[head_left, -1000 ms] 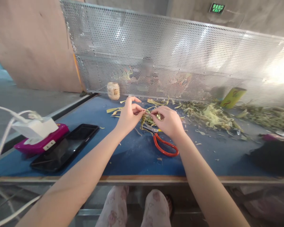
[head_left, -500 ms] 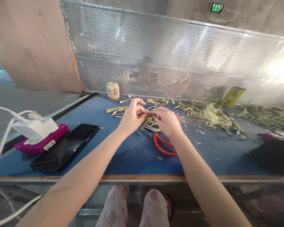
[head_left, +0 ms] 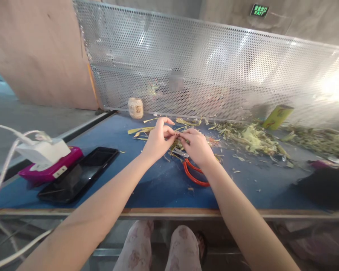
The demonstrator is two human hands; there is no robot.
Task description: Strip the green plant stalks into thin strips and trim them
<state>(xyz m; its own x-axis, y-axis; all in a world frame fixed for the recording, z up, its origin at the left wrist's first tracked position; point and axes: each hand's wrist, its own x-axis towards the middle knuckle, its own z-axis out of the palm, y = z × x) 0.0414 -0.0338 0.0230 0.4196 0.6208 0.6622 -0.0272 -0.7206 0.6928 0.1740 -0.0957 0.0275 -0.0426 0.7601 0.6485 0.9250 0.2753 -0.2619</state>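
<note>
My left hand (head_left: 157, 141) and my right hand (head_left: 197, 146) meet above the blue table (head_left: 147, 184). Both pinch a small piece woven of green leaf strips (head_left: 175, 143) between their fingertips. Red-handled scissors (head_left: 192, 172) lie on the table just under my right hand, with the blades partly hidden. A few loose yellow-green leaf strips (head_left: 138, 131) lie beyond my left hand.
A black phone (head_left: 80, 175) lies at the left next to a magenta box (head_left: 49, 171) with a white charger (head_left: 43, 150) and cable on it. A heap of leaf scraps (head_left: 251, 137), a small jar (head_left: 135, 108), a perforated metal screen (head_left: 214, 71) and a dark bag (head_left: 324, 186) are also in view.
My hands have come closer together and moved slightly away from me, fingertips now meeting on the woven piece. More of the scissors' handle is hidden by my right hand.
</note>
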